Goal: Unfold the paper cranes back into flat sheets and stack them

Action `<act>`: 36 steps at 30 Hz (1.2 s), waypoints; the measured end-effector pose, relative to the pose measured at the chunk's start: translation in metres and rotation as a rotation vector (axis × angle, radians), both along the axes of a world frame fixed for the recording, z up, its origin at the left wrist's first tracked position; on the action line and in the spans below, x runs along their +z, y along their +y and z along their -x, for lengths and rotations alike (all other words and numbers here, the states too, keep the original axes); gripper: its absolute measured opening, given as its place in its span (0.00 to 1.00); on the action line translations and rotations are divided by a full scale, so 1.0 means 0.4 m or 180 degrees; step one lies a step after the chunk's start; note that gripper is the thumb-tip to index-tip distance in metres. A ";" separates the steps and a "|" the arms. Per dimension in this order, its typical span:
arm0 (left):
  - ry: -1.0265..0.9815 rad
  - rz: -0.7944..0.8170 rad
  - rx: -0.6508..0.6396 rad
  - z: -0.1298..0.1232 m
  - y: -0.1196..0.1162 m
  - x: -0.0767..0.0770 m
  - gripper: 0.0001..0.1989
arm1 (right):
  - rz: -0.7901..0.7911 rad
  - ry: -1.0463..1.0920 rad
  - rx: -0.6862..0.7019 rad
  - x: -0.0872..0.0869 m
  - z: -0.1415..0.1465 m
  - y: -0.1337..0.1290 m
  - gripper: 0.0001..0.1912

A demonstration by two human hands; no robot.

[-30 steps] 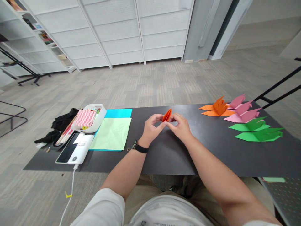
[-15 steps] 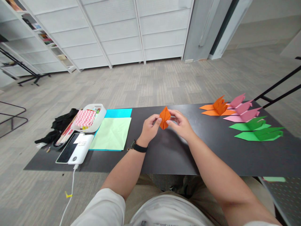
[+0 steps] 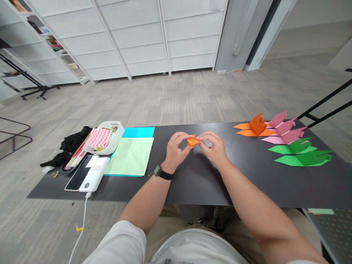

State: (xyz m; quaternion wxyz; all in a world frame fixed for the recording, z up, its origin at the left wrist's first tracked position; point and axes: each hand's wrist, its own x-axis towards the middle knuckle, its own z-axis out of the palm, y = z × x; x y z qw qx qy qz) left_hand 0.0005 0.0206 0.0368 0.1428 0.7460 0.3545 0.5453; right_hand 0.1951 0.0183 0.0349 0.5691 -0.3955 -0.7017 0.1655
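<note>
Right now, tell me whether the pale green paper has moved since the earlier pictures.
No. The pale green paper lies where it did on the dark table, still overlapping the blue paper.

Grey patterned floor (image 3: pixel 176 97); white panelled units (image 3: pixel 137 38) beyond.

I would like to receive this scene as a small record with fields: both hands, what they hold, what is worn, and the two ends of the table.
Left hand: pinching one side of the folded orange paper
Right hand: pinching its other side
Worn: smartwatch on the left wrist
Surface: dark tabletop
Left end: light green paper over blue paper; white open box left of them
Right end: orange origami figures, pink origami figures, green origami figures
</note>
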 end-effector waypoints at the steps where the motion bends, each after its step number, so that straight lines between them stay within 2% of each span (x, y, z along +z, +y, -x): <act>1: 0.0018 0.0006 0.0026 0.000 0.000 0.000 0.07 | 0.0028 -0.0007 -0.0006 0.000 0.000 0.001 0.04; 14: 0.0447 -0.0282 0.0073 0.014 0.014 -0.015 0.08 | 0.0209 0.0063 -0.0051 0.006 -0.021 0.015 0.05; 19: 0.0435 -0.0396 -0.0051 0.014 0.012 -0.007 0.07 | 0.0170 0.0171 0.0088 0.007 -0.028 0.019 0.06; 29: 0.0106 0.0316 -0.0705 0.005 -0.004 0.000 0.05 | 0.0327 0.0291 0.0247 -0.003 -0.029 0.026 0.07; 36: -0.0097 0.0348 -0.0829 0.006 0.003 0.002 0.05 | 0.0266 0.0258 0.0303 0.008 -0.030 0.020 0.07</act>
